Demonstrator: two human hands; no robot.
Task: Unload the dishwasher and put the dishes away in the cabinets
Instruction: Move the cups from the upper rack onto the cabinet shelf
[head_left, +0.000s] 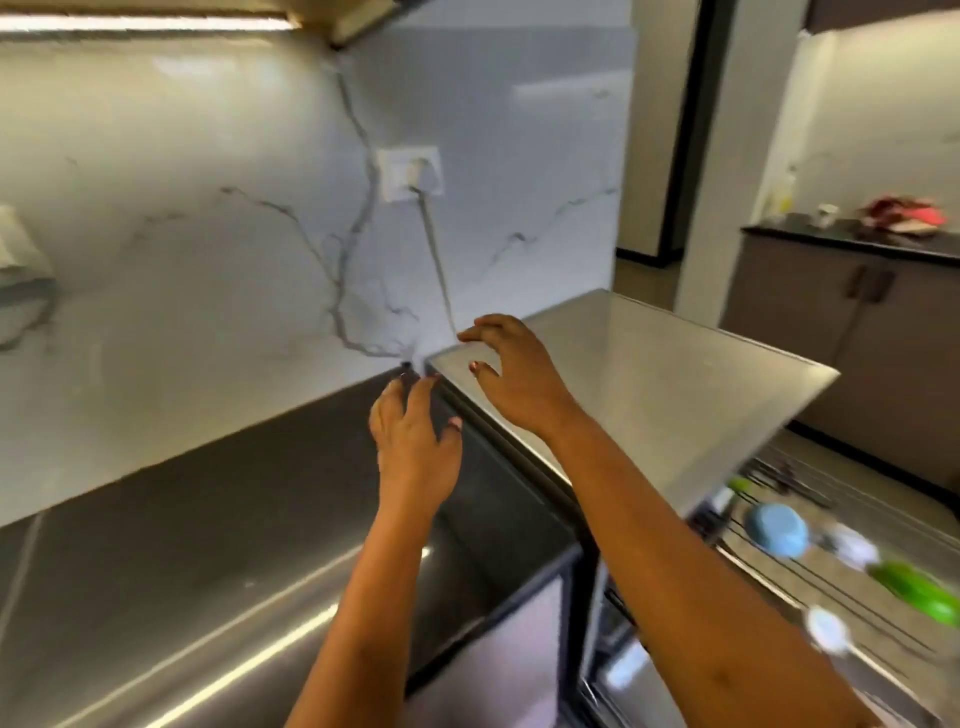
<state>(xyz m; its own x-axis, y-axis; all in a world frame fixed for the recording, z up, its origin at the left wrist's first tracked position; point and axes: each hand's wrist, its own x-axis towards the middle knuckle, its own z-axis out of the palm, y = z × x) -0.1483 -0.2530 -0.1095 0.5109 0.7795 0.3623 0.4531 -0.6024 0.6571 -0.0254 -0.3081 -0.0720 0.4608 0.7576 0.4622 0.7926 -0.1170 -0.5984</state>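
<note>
Marble backsplash (208, 234) backs the dark countertop (182, 545) where the empty, spread-fingered left hand (415, 441) and right hand (514, 374) hover by the dishwasher (649, 374), at its rear corner, its rack (841, 584) of dishes (776, 530) lower right.

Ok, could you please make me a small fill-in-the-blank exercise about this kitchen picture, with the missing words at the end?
1. The left hand and the right hand both hold ____.
2. The bowl on the pulled-out dishwasher rack is light ____ in colour.
3. The cord climbs the marble wall to a white ____.

Missing words: nothing; blue; socket.
</note>
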